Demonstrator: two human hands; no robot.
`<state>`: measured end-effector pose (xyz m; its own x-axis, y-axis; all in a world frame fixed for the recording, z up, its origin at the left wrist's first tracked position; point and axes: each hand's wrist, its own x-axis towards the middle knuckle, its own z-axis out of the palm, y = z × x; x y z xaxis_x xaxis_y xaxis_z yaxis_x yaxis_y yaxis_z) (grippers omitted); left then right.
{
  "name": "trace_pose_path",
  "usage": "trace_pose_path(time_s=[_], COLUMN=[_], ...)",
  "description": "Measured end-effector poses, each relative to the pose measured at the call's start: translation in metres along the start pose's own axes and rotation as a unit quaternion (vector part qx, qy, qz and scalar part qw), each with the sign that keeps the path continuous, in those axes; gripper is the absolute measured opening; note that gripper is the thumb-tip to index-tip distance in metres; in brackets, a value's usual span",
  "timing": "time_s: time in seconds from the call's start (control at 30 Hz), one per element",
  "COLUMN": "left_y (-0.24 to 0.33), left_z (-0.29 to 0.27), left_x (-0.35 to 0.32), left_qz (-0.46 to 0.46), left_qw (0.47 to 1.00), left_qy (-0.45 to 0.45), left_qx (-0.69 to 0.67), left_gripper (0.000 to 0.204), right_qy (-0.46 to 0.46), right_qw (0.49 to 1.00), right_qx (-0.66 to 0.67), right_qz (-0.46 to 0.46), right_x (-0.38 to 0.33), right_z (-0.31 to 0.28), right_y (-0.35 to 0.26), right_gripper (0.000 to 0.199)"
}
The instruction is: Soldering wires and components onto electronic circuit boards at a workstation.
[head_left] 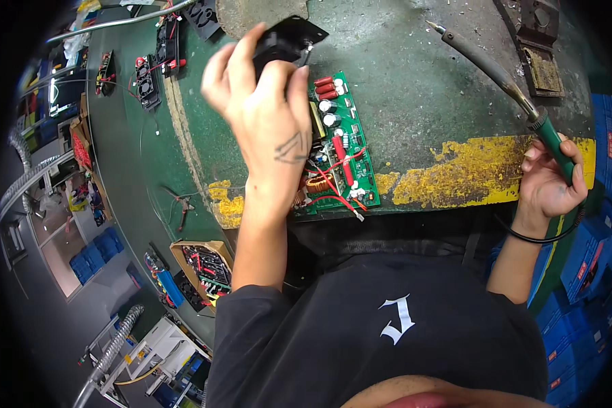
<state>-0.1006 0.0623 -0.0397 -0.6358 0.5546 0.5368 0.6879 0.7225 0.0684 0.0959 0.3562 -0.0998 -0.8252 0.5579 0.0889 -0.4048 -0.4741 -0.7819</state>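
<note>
My left hand is over the far left part of the bench, its fingers closed on a thin black panel held tilted above the surface. What lies under my palm is hidden. Just right of that wrist rests a green circuit board, carrying red and white parts, a copper coil and loose red wires. My right hand, at the bench's near right, grips the green handle of a soldering iron. The iron's metal tip points to the far left, apart from the board.
A yellow cleaning sponge sits in a dark stand at the far right. Small black fan units lie on the green surface to the left. An open carton of wired parts stands at the near left. Blue crates are stacked at right.
</note>
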Motion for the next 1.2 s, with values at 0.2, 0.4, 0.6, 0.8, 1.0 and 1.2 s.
trace_pose_path(time_s=[0.2,0.4,0.6,0.8,1.0,1.2], left_y=[0.011,-0.015,-0.024,-0.043,-0.045,-0.072], left_z=[-0.035,-0.028,-0.080,-0.143,-0.124,-0.120], left_x=[-0.013,-0.049,-0.048,-0.033,-0.052,-0.082], left_qz=[-0.093,-0.248,-0.385,-0.280,-0.207,-0.182], left_qw=[0.992,0.949,0.804,0.914,0.972,0.965], left_qy=[0.017,0.063,0.161,0.056,-0.040,-0.166], left_qx=[0.085,-0.183,-0.424,-0.289,-0.104,-0.090], left_gripper=[0.011,0.008,0.010,0.012,0.013,0.012], right_qy=[0.002,0.044,0.040,0.043,0.068,0.040], right_qw=[1.000,0.999,0.999,0.999,0.998,0.998], right_qx=[0.011,0.014,0.015,0.008,-0.015,0.028], right_qz=[-0.003,-0.003,0.004,0.021,0.003,0.030], right_x=[0.001,-0.001,0.000,0.001,0.005,0.005], right_z=[-0.004,-0.008,-0.013,-0.027,-0.029,-0.022], right_y=[0.001,0.001,0.009,0.001,-0.001,-0.001], right_gripper=[0.041,0.039,0.038,0.040,0.041,0.040])
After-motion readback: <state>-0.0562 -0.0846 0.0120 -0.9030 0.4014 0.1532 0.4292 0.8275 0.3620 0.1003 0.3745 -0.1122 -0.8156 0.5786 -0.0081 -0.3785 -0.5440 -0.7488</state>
